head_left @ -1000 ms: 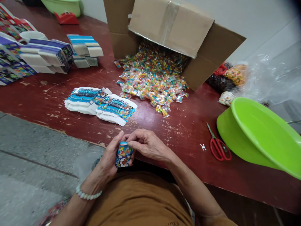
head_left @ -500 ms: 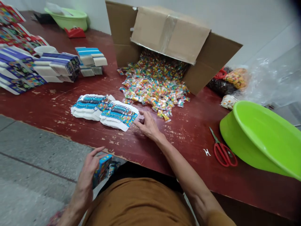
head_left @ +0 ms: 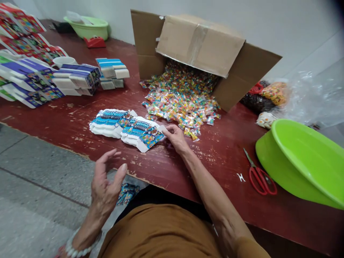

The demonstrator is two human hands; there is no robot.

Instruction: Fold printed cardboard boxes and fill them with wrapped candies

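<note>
Head view: your left grip (head_left: 105, 188) is released and empty, fingers spread, held just off the near edge of the red-painted surface (head_left: 224, 165). Your right grip (head_left: 176, 138) sits with its fingertips (head_left: 163, 129) on the corner of a pile of flat printed cards (head_left: 142, 133). You can't tell from this view whether they're pinching a card or only touching it. A second pile of cards (head_left: 109, 122) lies just beside the first, at 9 o'clock from your right grip. A small folded printed carton (head_left: 127, 193) lies by your lap, at 4 o'clock from your left grip.

Wrapped sweets (head_left: 182, 102) spill from a tipped cardboard box (head_left: 200, 44) at 12 o'clock. Tugging a card sideways could fan out the pile, and shifting your lap could drop the carton to the concrete floor (head_left: 40, 182). A careless right wrist could scatter the sweets.
</note>
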